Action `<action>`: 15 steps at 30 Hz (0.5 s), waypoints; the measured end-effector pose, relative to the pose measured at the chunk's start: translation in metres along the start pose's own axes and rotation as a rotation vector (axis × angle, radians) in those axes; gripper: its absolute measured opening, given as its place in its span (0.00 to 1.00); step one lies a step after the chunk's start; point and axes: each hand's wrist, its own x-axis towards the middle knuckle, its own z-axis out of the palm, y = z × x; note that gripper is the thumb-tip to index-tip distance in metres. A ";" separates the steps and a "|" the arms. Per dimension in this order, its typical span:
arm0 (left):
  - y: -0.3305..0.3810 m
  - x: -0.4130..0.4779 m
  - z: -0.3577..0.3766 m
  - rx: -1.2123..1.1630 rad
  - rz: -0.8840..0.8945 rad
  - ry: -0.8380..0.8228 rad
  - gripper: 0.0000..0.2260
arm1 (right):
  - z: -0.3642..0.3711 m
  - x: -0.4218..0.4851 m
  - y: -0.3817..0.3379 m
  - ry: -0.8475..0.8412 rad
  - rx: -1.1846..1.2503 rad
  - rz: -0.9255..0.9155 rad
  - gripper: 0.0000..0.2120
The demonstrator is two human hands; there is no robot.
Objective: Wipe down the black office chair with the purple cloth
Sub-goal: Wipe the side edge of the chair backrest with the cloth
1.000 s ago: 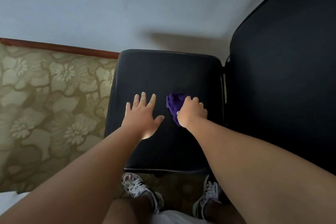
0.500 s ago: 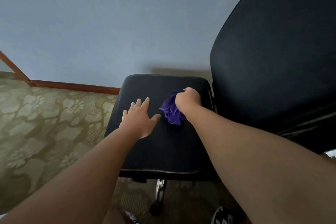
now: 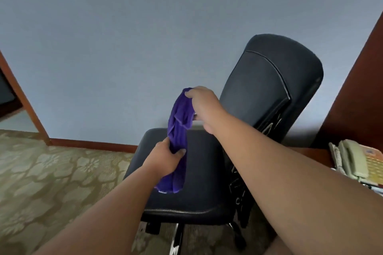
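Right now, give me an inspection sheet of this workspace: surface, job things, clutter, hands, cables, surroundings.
Surface: chair seat, black, padded.
Job's things: purple cloth hangs stretched between both hands; backrest upright at right.
Clutter: beige telephone, far right.
Grippers: left hand grips the cloth's middle; right hand pinches its top.
Cables: coiled phone cord beside the handset.
Surroundings: blue-grey wall, floral carpet, wooden skirting.

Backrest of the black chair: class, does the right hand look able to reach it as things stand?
Probably yes: the right hand, gripping the top of the purple cloth, is beside the backrest, with nothing visible between them.
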 end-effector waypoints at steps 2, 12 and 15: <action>0.018 -0.005 -0.009 -0.071 -0.005 0.069 0.09 | -0.012 -0.009 -0.016 0.052 0.032 -0.058 0.05; 0.114 -0.016 -0.064 -0.371 0.113 0.122 0.14 | -0.059 -0.056 -0.008 0.274 -0.075 -0.124 0.08; 0.138 -0.017 -0.065 -0.370 0.211 0.087 0.13 | -0.064 -0.065 0.000 0.072 -0.067 -0.058 0.18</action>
